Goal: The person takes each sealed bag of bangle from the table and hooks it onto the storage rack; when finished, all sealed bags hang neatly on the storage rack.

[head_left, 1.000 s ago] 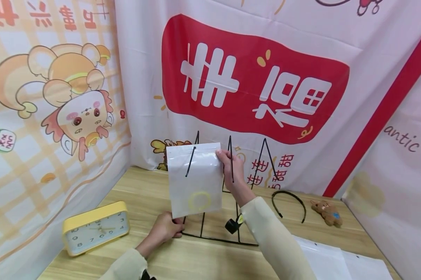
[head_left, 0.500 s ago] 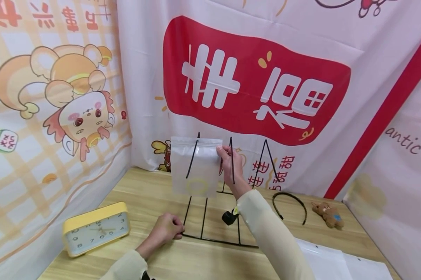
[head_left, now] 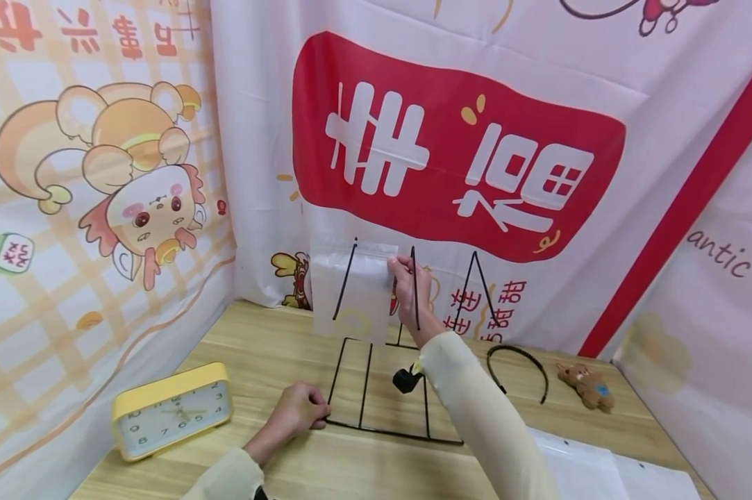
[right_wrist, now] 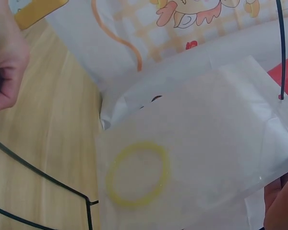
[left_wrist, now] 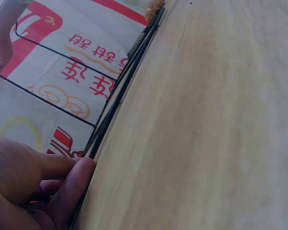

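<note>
A clear zip bag (head_left: 371, 288) with a yellow ring (right_wrist: 164, 167) inside hangs on the left prong of a black wire rack (head_left: 394, 433). In the right wrist view the prong passes through a hole near the bag's top edge. My right hand (head_left: 409, 285) pinches the upper right edge of the bag, behind the rack's middle prong. Low on the table, my left hand (head_left: 299, 406) pinches the rack's front left corner between thumb and finger. The left wrist view shows the fingertips on the base wire. Part of the right hand is cut off in its own wrist view.
A yellow alarm clock (head_left: 172, 410) stands at the left. To the right lie a dark headband (head_left: 505, 347), a brown bear figure (head_left: 587, 386) and several flat clear bags (head_left: 607, 465). A printed cloth (head_left: 263, 139) hangs close behind the rack.
My right hand has slid the bag back along the left prong, away from me, so more of the prong shows in front of it. The left hand stays at the rack's corner.
</note>
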`<state>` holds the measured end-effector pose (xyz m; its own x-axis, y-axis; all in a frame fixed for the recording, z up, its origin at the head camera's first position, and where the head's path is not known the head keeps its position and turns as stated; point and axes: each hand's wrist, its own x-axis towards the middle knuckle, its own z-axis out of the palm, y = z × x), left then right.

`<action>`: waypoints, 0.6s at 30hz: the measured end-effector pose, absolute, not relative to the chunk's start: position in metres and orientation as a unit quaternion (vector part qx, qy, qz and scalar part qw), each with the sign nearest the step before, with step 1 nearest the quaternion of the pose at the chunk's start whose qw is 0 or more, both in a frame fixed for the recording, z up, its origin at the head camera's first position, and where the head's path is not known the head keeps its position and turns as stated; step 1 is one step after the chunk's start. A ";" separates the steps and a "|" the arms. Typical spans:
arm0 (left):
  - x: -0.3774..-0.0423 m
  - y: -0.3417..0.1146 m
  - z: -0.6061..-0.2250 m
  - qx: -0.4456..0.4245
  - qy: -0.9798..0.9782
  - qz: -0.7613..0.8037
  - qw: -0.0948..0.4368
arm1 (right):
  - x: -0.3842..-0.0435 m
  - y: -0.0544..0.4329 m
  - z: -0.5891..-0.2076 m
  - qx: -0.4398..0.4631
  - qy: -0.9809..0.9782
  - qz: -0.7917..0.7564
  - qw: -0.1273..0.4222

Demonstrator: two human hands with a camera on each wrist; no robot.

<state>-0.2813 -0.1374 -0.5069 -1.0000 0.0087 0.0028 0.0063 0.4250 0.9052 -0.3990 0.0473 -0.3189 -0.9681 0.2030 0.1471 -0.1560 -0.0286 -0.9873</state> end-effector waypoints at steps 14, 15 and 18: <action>-0.283 -0.137 -0.507 0.013 0.851 0.525 0.000 | -0.387 0.054 -0.322 0.042 -0.681 0.723 0.112; -0.283 -0.137 -0.507 0.013 0.852 0.524 0.000 | -0.385 0.057 -0.324 0.055 -0.686 0.716 0.117; -0.282 -0.138 -0.506 0.012 0.855 0.519 0.002 | -0.377 0.070 -0.334 0.100 -0.713 0.679 0.144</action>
<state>-0.2822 -0.1376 -0.5060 -0.9997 0.0230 0.0087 0.0183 0.4610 0.8872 -0.3775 0.0698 -0.3345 -0.9383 0.0533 0.3417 -0.3387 0.0578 -0.9391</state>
